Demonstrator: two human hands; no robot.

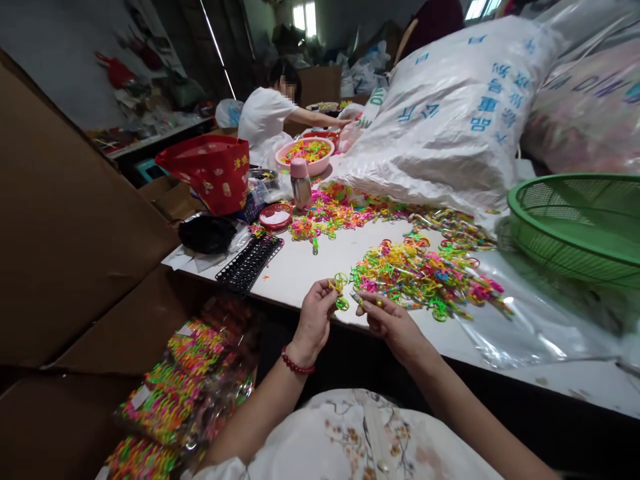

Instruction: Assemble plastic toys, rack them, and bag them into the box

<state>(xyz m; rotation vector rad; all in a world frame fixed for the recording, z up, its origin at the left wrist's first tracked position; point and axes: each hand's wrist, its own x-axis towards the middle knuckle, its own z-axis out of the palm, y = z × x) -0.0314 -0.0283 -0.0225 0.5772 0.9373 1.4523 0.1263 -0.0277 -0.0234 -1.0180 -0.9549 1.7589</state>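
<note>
My left hand [315,313], with a red bead bracelet at the wrist, pinches a small yellow-green plastic piece with round wheel-like parts [342,304] at the table's front edge. Just to its right, the fingers of my right hand [389,321] are closed on a small patterned stick [357,299]. A narrow gap separates the two pieces. Beyond my right hand spreads a heap of bright plastic pieces [415,270] in yellow, green, pink and orange. Farther back lies another heap of small coloured parts [333,213] on the white table [295,273].
A black perforated tray [250,261], a red basket [276,218] and a pink-capped bottle [301,183] are at left. A green basket [575,227] and clear plastic sheet [520,333] lie right, large white sacks [440,113] behind. A co-worker [267,113] reaches across beyond a pink basin [320,167].
</note>
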